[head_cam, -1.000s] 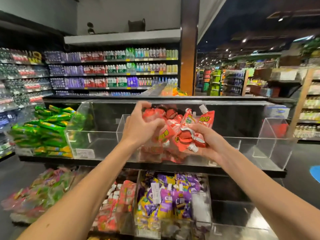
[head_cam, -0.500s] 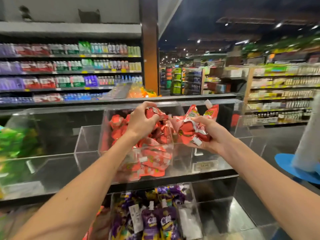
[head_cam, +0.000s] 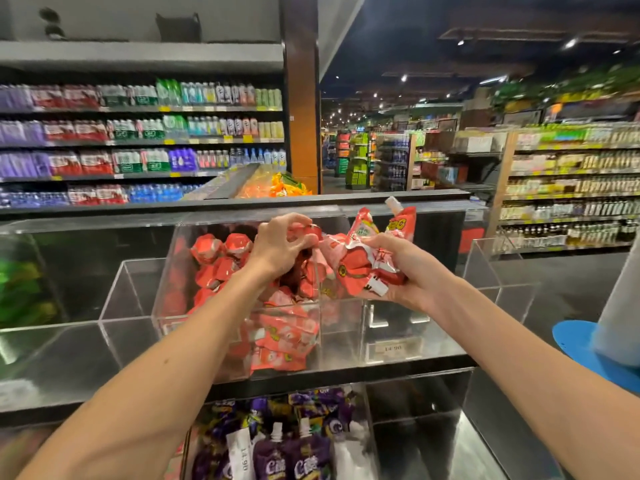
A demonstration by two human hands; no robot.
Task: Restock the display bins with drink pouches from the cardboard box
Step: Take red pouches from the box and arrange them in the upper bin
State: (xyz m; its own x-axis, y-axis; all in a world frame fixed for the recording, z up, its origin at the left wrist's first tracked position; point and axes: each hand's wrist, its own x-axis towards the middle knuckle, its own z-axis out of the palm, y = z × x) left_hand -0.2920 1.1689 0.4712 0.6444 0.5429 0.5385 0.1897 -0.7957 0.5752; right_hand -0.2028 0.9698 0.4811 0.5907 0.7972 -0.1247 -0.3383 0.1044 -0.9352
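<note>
Pouches fill your right hand (head_cam: 405,271): it grips a bunch of red pouches (head_cam: 360,265), fingers curled under and round the crumpled foil, with one white cap pointing up toward the far edge of the upper shelf (head_cam: 446,344) and another poking out low by your fingers. Your left hand (head_cam: 277,244) sits just beside it, thumb and fingertips curled and pinching a red pouch (head_cam: 306,232) at its top; whether that one is free of the bunch you cannot tell, since the foil crowds together there. Both hands hover over the clear bin (head_cam: 166,306), which stands at the middle of the upper shelf with its front wall near the shelf's front edge. Inside it, loose red pouches (head_cam: 221,258) are heaped against the back and slump down to the front wall. Just right of the clear bin, low at the shelf's front edge, a price label (head_cam: 393,348) reads 14.90, and farther toward the right edge stands a clear compartment (head_cam: 498,289). Another clear divider (head_cam: 114,299) adjoins the bin on the left, with blurred green packs (head_cam: 17,289) at the shelf's far left edge. On the lower shelf (head_cam: 467,452), directly below the clear bin, purple pouches (head_cam: 298,455) with white caps stand packed together, a 14.90 tag among them. Bottle shelves (head_cam: 138,133) line the wall behind.
</note>
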